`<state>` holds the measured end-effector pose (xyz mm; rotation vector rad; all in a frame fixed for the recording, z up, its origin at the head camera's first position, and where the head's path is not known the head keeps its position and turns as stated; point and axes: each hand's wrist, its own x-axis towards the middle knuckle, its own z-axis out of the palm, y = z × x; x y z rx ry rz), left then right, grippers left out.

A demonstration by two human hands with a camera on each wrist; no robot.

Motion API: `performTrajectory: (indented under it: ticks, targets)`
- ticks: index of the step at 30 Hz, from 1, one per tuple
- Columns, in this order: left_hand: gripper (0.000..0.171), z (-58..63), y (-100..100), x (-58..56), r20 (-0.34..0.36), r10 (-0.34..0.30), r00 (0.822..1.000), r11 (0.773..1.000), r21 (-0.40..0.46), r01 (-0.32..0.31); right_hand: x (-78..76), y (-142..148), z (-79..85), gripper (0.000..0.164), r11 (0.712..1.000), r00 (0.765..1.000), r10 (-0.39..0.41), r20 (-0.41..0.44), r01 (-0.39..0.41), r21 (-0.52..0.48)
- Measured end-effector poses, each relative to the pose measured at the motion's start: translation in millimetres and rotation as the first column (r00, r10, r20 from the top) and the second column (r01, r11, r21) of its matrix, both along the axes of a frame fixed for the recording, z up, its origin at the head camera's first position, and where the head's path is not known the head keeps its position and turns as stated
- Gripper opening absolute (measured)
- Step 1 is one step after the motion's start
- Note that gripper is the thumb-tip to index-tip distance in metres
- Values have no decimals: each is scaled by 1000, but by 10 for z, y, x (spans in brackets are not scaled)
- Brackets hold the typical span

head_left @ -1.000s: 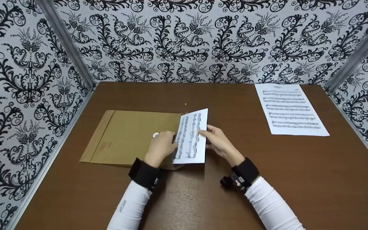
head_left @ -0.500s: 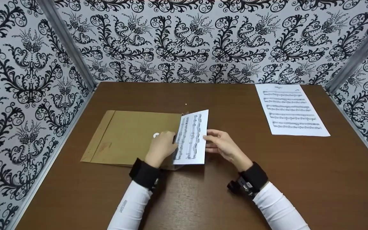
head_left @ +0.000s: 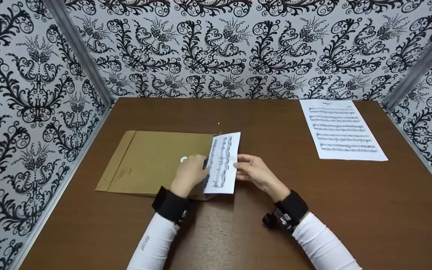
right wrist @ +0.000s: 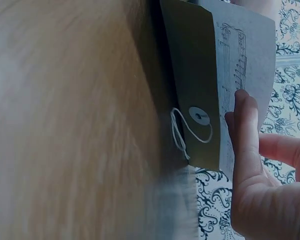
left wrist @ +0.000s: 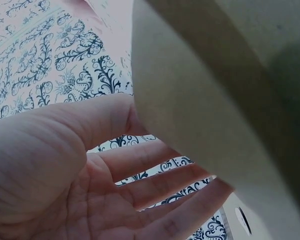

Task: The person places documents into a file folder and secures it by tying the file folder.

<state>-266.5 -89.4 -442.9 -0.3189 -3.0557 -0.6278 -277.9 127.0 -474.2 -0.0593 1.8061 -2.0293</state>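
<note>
A brown kraft envelope (head_left: 156, 159) lies flat left of the table's middle in the head view. My left hand (head_left: 189, 171) grips its right-hand edge, and the left wrist view has thumb and fingers on the envelope (left wrist: 190, 105). Out of that end sticks a strip of sheet music (head_left: 224, 165); its other part is hidden. My right hand (head_left: 256, 172) pinches the sheet's outer edge, thumb on top and fingers beneath. In the right wrist view, the envelope's flap (right wrist: 192, 60) extends below the sheet, bearing a white disc (right wrist: 199, 115) and loose string (right wrist: 178, 132).
Another page of sheet music (head_left: 343, 129) lies at the table's back right. The brown wooden table (head_left: 313, 225) meets black-and-white patterned walls (head_left: 231, 48) at the back and both sides.
My right hand first shifted its hold outward along the sheet's edge, then moved left with it. Less of the sheet now shows outside the envelope. The left hand stays in place.
</note>
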Motion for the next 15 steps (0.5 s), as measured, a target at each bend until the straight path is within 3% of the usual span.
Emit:
performTrajectory:
  ticks: [15]
  targets:
    - [11, 9, -8, 28, -12, -6, 1000, 1000, 18, 6, -28, -189, 27, 47, 1000, 1000, 14, -7, -13, 15]
